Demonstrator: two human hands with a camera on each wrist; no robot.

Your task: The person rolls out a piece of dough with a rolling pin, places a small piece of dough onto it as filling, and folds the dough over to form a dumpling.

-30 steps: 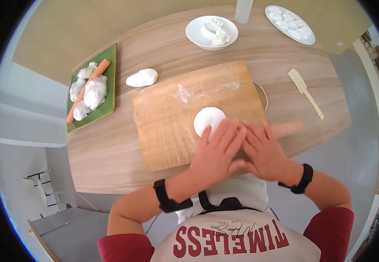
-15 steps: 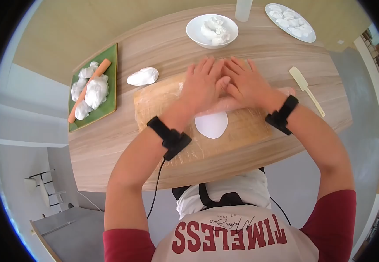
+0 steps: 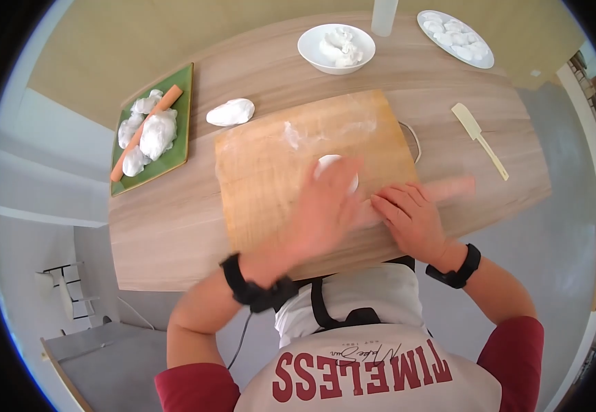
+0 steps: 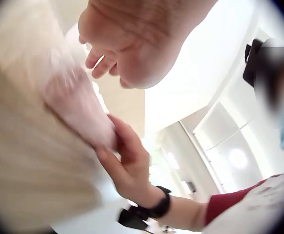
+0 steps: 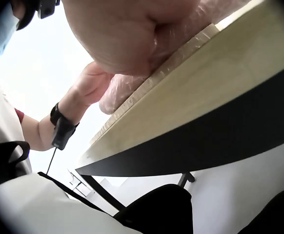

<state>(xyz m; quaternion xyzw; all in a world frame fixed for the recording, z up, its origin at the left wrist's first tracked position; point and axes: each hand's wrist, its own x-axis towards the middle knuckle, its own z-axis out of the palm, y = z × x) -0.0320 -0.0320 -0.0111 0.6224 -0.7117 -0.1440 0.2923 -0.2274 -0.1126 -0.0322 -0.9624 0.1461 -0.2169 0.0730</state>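
On the wooden board [image 3: 264,185] lies a flat white round of dough [image 3: 327,163]. My left hand [image 3: 322,213], blurred, reaches over it with the fingertips overlapping its near part. In the left wrist view that palm [image 4: 137,44] is raised off the rolling pin and holds nothing. My right hand [image 3: 411,221] grips the rolling pin [image 3: 452,187], which is wrapped in clear film and lies across the board's near right part. The left wrist view shows the right thumb and fingers curled round the pin [image 4: 81,105].
A wrapped white lump [image 3: 231,112] sits left of the board. Further left, a green tray [image 3: 182,130] bears wrapped lumps and an orange stick. Behind stand a bowl [image 3: 308,58] of white dough and a plate [image 3: 427,38] of white pieces. A cream spatula [image 3: 476,134] lies right.
Both hands rolled the pin away over the dough, then came back toward the body. The left hand has since come off the pin and moved over the dough; the right stays on the pin.
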